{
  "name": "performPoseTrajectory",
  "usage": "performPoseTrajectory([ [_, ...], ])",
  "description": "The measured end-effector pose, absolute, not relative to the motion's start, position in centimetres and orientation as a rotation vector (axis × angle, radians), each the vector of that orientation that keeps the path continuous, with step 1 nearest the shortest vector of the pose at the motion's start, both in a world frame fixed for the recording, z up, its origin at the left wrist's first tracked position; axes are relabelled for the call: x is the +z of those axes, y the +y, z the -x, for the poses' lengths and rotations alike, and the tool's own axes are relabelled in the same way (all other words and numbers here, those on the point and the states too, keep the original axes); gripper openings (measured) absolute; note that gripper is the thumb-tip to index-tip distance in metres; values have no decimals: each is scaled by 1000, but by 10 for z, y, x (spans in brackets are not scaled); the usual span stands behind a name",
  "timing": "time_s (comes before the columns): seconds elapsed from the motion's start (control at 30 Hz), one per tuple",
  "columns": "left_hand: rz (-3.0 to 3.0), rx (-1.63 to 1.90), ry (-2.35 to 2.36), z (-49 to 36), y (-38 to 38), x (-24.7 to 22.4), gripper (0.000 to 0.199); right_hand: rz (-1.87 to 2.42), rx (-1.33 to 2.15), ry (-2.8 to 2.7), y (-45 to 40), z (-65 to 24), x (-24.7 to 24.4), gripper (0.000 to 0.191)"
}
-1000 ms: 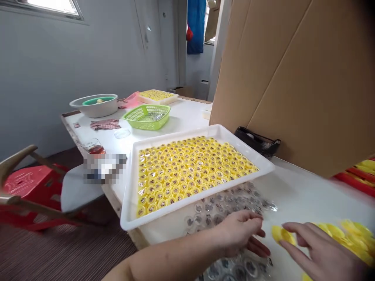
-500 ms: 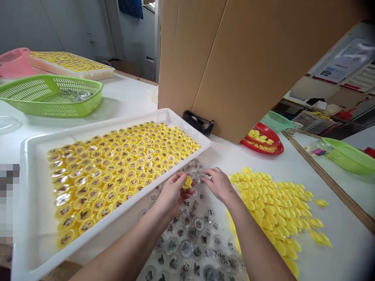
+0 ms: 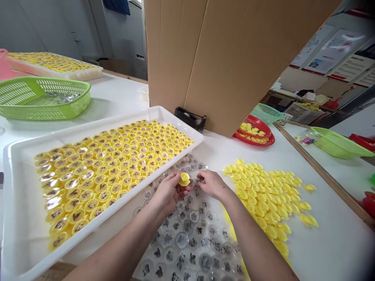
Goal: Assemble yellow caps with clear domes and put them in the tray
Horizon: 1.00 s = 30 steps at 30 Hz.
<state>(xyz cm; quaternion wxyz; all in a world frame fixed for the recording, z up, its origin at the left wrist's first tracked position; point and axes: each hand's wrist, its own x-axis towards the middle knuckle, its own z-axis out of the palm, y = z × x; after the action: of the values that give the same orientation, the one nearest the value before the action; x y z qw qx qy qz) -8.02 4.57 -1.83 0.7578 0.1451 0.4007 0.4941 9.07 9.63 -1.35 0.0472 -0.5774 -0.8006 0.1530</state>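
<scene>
A person's left hand point(image 3: 172, 191) pinches a small yellow cup-shaped plastic piece point(image 3: 184, 179) between thumb and fingers, its round open side facing up. The remaining fingers curl beneath it. The right hand point(image 3: 209, 183) is just beside the left, with its thumb and fingertips drawn close together above the discs; whether anything is clasped there cannot be told. The two hands are apart from each other, with a narrow gap between them.

Beneath both forearms spreads a layer of clear round discs with dark printed pictures point(image 3: 181, 240), lying on a smooth white tabletop point(image 3: 331, 222). To the left of the discs stands a large shallow white plastic tray point(image 3: 23, 203), which holds close-set rows of round yellow pieces with printed tops point(image 3: 114, 171). On the other side, right of the right forearm, lies a loose heap of yellow plastic pieces point(image 3: 263, 195), a few of them apart at its edge.

Beyond the tray's far corner, a black tape dispenser point(image 3: 190, 118) sits against the foot of a tall brown cardboard sheet point(image 3: 211, 58). Red plastic plates bearing yellow pieces point(image 3: 271, 141) stand near the right edge of the cardboard. At the far left is a light green slotted plastic basket point(image 3: 43, 111).
</scene>
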Motion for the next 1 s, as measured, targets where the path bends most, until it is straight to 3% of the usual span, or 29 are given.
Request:
performPoseTrajectory([
  [0.23, -325, 1102, 814, 79, 44, -14, 15, 1591, 381, -2338, 63, -96, 4, 22],
  [0.43, -364, 1043, 712, 73, 37, -13, 18, 1111, 429, -2037, 32, -94, 23, 23],
  [0.8, -369, 979, 687, 71, 33, -8, 16, 1146, 835, -1742, 21, -110, 0, 26],
  [1.0, -394, 876, 568, 69, 27, -8, 24, 1099, 601, -1878, 15, -105, 8, 29],
])
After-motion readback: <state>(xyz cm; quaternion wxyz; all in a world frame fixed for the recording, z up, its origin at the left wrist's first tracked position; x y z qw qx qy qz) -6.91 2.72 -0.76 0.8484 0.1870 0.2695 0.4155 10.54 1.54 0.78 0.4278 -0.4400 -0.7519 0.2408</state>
